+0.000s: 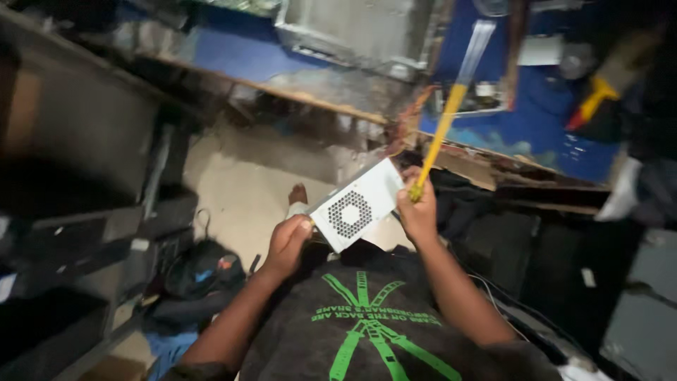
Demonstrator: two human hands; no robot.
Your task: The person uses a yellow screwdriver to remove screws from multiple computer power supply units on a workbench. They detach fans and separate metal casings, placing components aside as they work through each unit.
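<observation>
Seated person, seen from above. The left hand (285, 243) closes on the lower edge of a white metal box (357, 204) with a round perforated vent, held above the lap. The right hand (417, 212) grips the box's upper corner and a yellow-handled brush (446, 120) pointing up toward the blue desk (240, 49).

Cramped repair workshop, worn blue workbench (233, 53), metal computer cases (352, 28) stacked around, dusty floor (240, 190)
</observation>
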